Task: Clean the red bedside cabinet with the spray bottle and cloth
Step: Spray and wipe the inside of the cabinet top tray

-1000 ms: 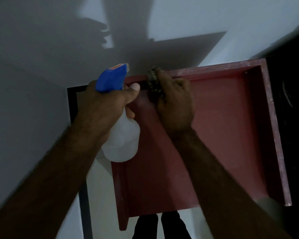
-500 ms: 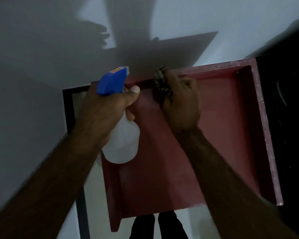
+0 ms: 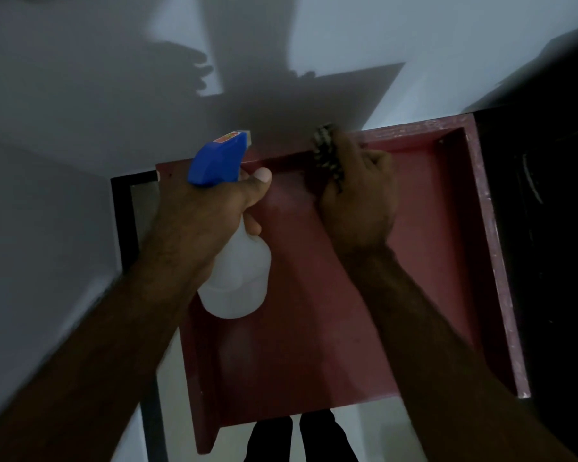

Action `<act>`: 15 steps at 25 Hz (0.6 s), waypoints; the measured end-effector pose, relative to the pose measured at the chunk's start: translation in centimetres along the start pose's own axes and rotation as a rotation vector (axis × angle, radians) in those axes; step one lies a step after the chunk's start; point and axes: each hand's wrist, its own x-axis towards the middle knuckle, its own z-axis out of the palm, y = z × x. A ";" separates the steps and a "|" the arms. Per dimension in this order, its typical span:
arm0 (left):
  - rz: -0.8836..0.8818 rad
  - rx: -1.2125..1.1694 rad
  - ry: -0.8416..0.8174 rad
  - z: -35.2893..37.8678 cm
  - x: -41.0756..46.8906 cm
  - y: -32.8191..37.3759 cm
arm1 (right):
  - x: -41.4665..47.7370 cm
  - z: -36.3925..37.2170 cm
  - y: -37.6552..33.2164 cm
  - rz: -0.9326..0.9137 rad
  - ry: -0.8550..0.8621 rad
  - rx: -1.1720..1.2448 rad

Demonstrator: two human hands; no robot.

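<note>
At the far left a pale grey wall [image 3: 41,195] filled the view, and shadows [image 3: 181,65] of an arm and fingers lay across it higher up. Beside the wall ran a black frame [image 3: 122,221], its upright standing just next to the left edge of the red bedside cabinet [image 3: 430,261]. The left hand [image 3: 207,208] reached in from the lower left and gripped the spray bottle [image 3: 237,281] by its neck. Its fingers were curled round the neck and its thumb lay across the front, just under the blue trigger head [image 3: 216,161]. Whether a finger rested on the trigger could not be told. The bottle's translucent white body hung below the hand, over the left part of the cabinet's red surface, and the nozzle pointed toward the wall. The cabinet was seen from above as a flat red panel with raised rims along its far and right sides, both scuffed pale. Right of the bottle, the right hand [image 3: 357,198] was curled round a bunched cloth [image 3: 327,155] patterned dark and light, and pressed it against the far rim, near the rim's middle. The two hands were near each other but apart. Below the cabinet's near edge, two dark trouser legs [image 3: 300,438] stood on a pale floor [image 3: 377,425]. At the far right a dark mass [image 3: 547,245] sat just beside the cabinet's right rim, too dim to identify.
</note>
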 end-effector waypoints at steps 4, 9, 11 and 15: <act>-0.001 -0.010 -0.002 0.6 0.4 -0.1 | 0.0 0.3 -0.1 0.013 -0.010 0.011; 0.005 -0.041 -0.006 1.5 0.4 0.0 | 0.1 0.0 0.6 -0.126 -0.091 0.020; 0.010 -0.056 -0.002 2.0 0.4 0.2 | 0.8 -1.2 2.1 -0.033 -0.018 -0.019; 0.030 -0.031 0.009 2.8 0.2 0.6 | 1.3 -1.7 2.8 0.041 0.009 -0.060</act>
